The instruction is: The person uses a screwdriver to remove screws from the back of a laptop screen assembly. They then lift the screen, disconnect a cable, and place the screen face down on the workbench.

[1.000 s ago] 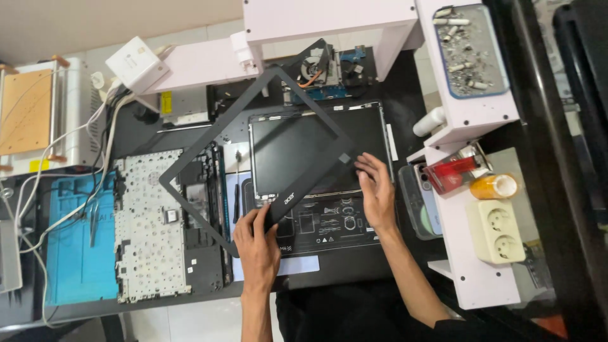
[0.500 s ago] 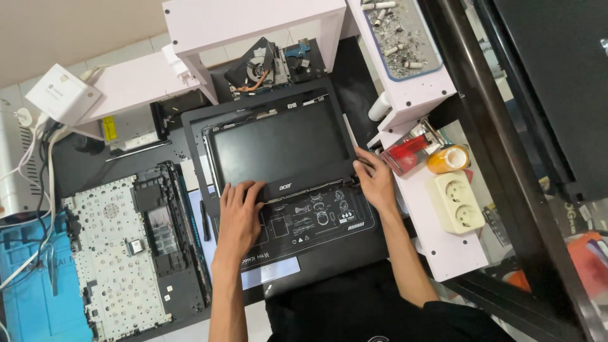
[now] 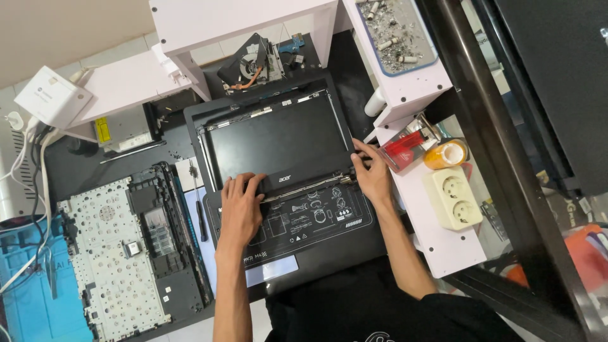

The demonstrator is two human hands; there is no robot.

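A black laptop screen panel [image 3: 278,142] with its thin bezel frame lies flat on a dark work mat [image 3: 304,221]. My left hand [image 3: 240,202] presses with spread fingers on the lower left edge of the bezel. At the lower right corner of the frame, my right hand [image 3: 372,174] presses down with its fingertips on the edge. Neither hand grips anything.
A laptop base with an upturned keyboard [image 3: 126,247] lies left, a screwdriver [image 3: 199,206] beside it. A fan assembly [image 3: 250,63] sits behind the screen. White shelves [image 3: 405,88], a power strip [image 3: 453,196], a red item [image 3: 402,149] and a blue mat [image 3: 31,297] surround the work.
The bezel frame, held tilted above the screen a second ago, now lies flat on the panel. Both hands have moved to its lower corners, and the view has shifted.
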